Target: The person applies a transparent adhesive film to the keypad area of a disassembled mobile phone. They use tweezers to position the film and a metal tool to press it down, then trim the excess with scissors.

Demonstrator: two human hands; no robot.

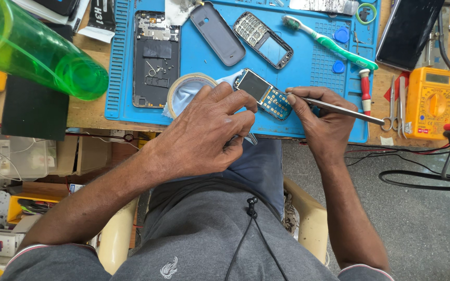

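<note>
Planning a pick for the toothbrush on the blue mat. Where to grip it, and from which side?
Grip the toothbrush mid-handle, from straight above, fingers closing across its width. It lies flat and diagonal on the mat, bristle head at upper left, handle end at lower right. The mid-handle looks clear on both sides; two blue caps sit near it, so keep the fingers narrow.

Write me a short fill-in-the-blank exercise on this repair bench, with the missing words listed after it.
1. The left hand holds a small phone circuit board above the ____ work mat.
2. The right hand holds a thin metal ____ against the board.
3. A green and white ____ lies on the mat beyond the hands.
4. The multimeter to the right of the mat is ____.

Missing words: blue; tool; toothbrush; yellow
</note>
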